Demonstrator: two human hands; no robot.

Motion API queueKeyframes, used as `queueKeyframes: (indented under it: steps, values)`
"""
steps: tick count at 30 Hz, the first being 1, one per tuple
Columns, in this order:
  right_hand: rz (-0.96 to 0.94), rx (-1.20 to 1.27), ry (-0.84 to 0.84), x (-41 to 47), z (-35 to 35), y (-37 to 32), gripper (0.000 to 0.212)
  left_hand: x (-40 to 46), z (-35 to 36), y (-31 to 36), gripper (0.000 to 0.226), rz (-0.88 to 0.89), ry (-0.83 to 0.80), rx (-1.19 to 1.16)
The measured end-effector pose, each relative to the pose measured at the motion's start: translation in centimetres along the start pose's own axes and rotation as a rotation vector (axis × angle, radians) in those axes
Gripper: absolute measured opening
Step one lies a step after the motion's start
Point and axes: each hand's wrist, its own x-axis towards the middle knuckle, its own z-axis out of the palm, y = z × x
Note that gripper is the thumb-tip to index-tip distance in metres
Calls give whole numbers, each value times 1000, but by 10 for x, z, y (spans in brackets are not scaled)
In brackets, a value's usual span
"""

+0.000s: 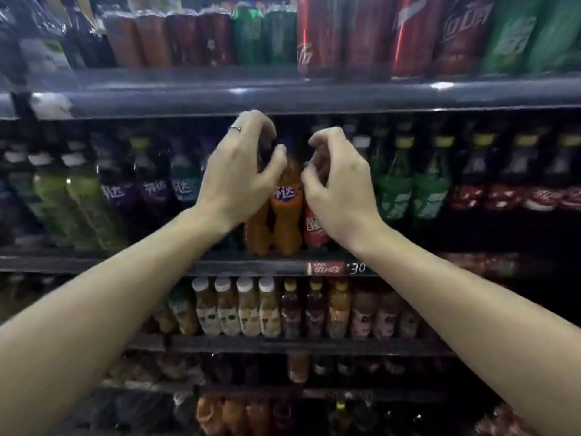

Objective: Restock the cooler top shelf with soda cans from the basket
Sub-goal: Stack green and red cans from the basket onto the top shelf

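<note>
Cooler shelving fills my view, tiered and dimly lit, stocked on every level.

Item: my left hand (242,171), raised in front of the second shelf, fingers curled with nothing clearly in them; a ring (235,128) on one finger. Whether the fingertips touch a bottle cap behind them I cannot tell, as that spot is dark.

Item: my right hand (339,187), level with the left and just beside it, fingers likewise curled inward, thumb tucked near the forefinger. No object is visible inside the curl; I cannot tell whether it pinches anything.

Item: orange soda bottle (284,215), upright between the two hands, behind them. A second orange bottle stands just to its left, a red cola bottle (314,226) just to its right.

Item: purple-labelled bottles (151,196) and pale green bottles (81,202) further left; green bottles (412,190) and red-labelled cola bottles further right.

Item: price strip (336,268) on the shelf edge below the cola bottle.

Item: top shelf (283,96), above both hands, carrying soda cans (317,39), red, green and brown, standing upright in rows.

Item: lower shelves, holding white-capped bottles (235,306) and mixed small drinks, blurred.

Basket: outside my view.
</note>
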Motion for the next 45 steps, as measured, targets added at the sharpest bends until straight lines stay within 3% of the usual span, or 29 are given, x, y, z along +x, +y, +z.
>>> queueKeyframes:
  steps: [8, 14, 22, 26, 30, 36, 38, 42, 45]
  values:
    - [563, 142, -441, -171, 83, 66, 16, -232, 47, -48, 12, -418, -561, 60]
    - [928, 74, -644, -303, 124, 112, 9, -374, 77, -71, 23, -682, -933, -4]
    - [1319, -85, -776, -508, 183, 192, 16, -559, 147, -108, 34, -890, -1261, -90]
    - [1487, -104, -728, -631, 221, 247, 31, -673, 201, -124, 44, -970, -1356, -171]
    - [1616, -153, -782, -750, 255, 307, 31, -793, 264, -143, 61, -1043, -1423, -182]
    - [1771, -151, -774, -907, 324, 399, 33, -957, 364, -180, 80, -977, -1547, -149]
    - [1810, -146, -777, -950, 345, 425, 41, -999, 395, -193, 81, -895, -1586, -123]
    - [1851, -140, -744, -1013, 378, 466, 40, -1062, 442, -208, 94, -661, -1671, -25]
    - [1888, -98, -671, -1078, 394, 516, 78, -1090, 462, -215, 97, -491, -1692, 32]
